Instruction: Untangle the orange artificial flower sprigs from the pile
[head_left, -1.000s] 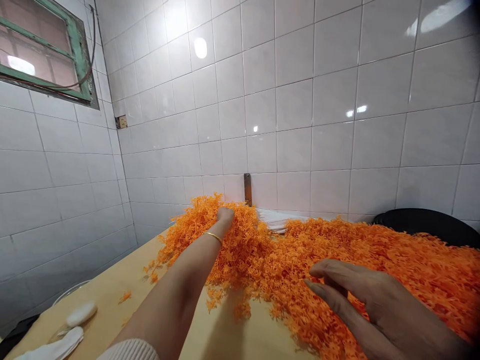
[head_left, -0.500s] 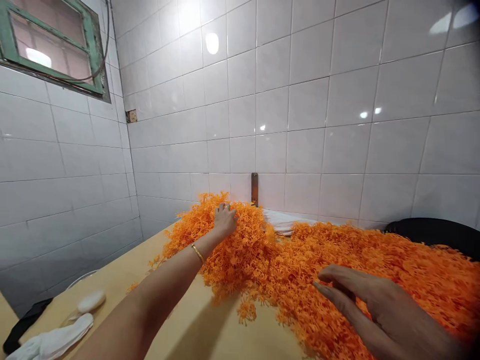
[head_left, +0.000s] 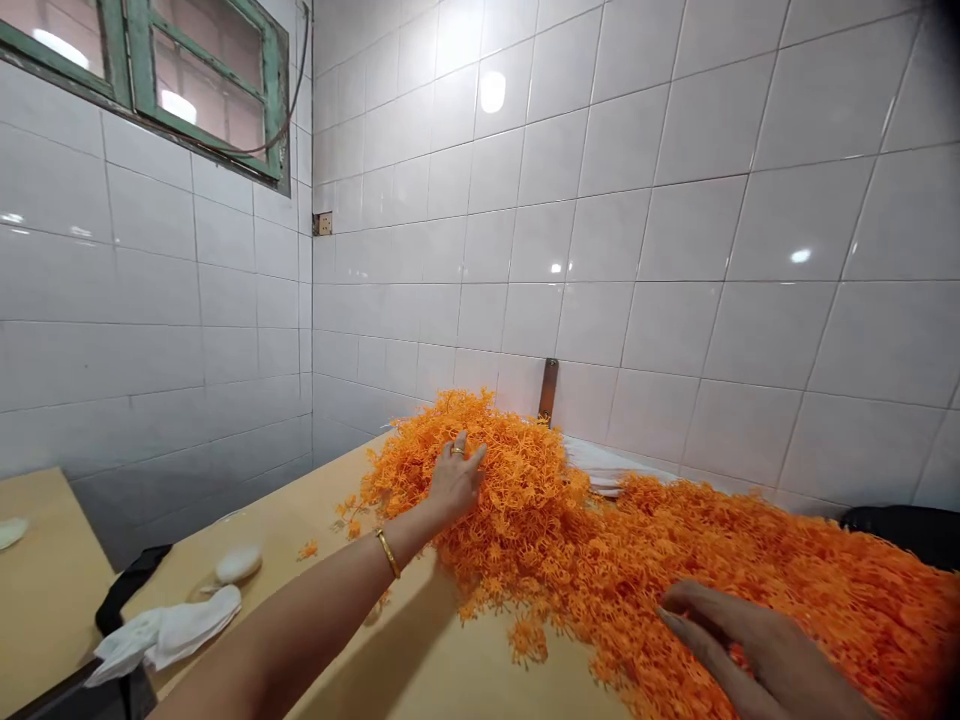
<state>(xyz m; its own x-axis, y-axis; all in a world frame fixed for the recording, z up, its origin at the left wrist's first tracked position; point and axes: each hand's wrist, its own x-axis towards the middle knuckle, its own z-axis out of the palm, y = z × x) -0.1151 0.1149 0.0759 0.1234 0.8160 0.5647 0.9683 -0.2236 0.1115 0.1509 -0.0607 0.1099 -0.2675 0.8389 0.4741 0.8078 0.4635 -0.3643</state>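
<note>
A heap of orange, frilly plastic-looking pieces [head_left: 540,500] covers much of the yellow table [head_left: 360,640], mounded at the middle and spread flatter to the right. My left hand [head_left: 456,480], with a ring and a gold bracelet at the wrist, rests on the front of the mound with its fingers apart. Over the flatter right part is my right hand [head_left: 750,640], thumb and fingers apart, with nothing seen between them. One small clump [head_left: 528,640] lies at the heap's front edge.
White cloth [head_left: 600,463] lies behind the heap, near a brown upright strip [head_left: 549,392] at the tiled wall. A black round object [head_left: 911,535] is at the far right. A white glove-like cloth [head_left: 180,628] and a pale oval object [head_left: 238,565] lie on the left.
The view has swung left, showing more window and a second table surface. My left hand has come slightly down the mound, its fingers more spread. My right hand is still over the right part.
</note>
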